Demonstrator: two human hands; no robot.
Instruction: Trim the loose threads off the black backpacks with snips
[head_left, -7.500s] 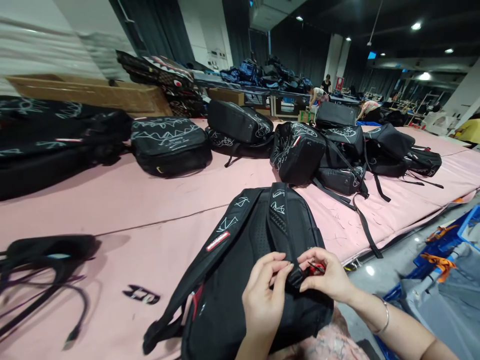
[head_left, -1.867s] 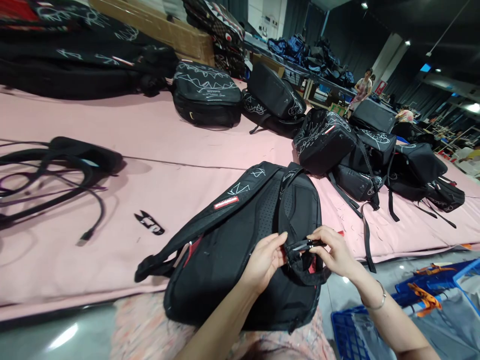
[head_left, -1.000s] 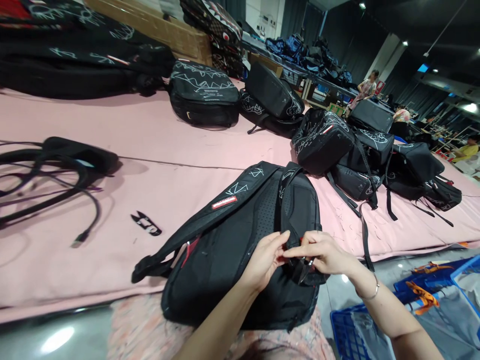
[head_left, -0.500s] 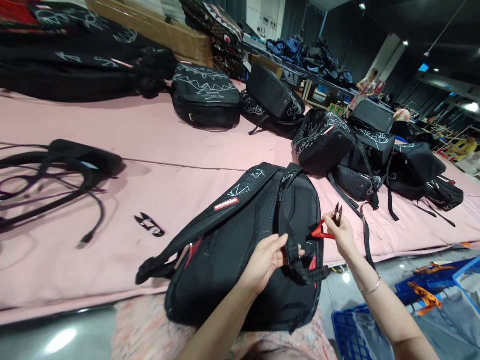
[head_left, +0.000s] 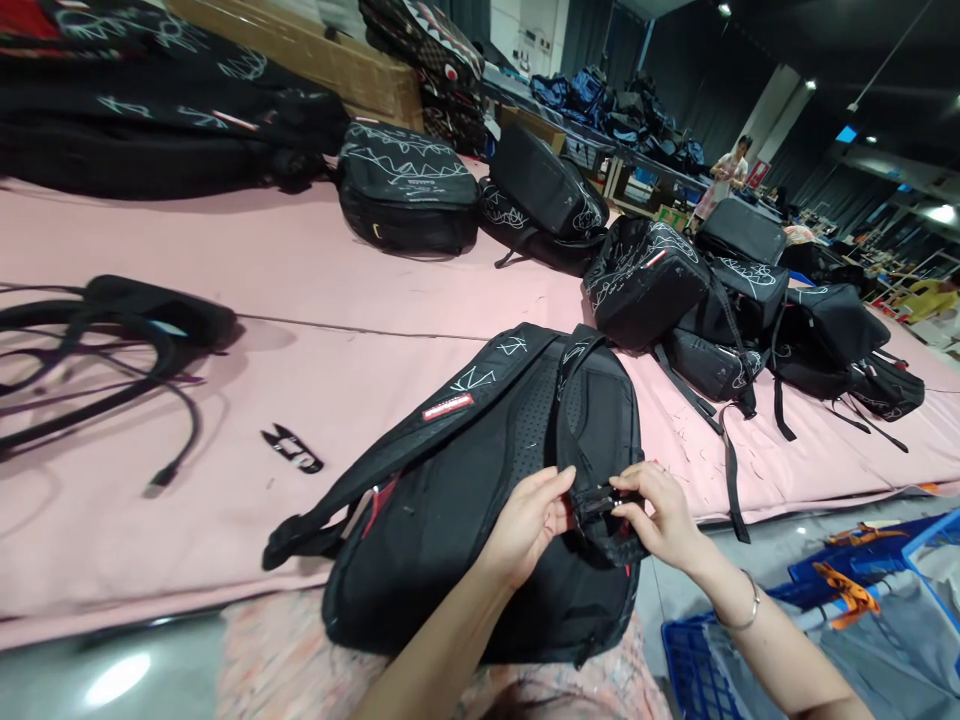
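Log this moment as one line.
left hand: holding shoulder strap | right hand: holding dark tool at strap | backpack: straps up | snips: loose on pink cloth

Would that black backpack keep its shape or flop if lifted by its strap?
The held strap would likely flex, as it curves into a loop at the left hand. The backpack might sag a little, being soft-looking cloth, but seems unlikely to roll, lying on its broad side.

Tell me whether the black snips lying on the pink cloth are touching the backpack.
Apart. The head view shows bare pink cloth between the snips and the shoulder strap on that side of the backpack.
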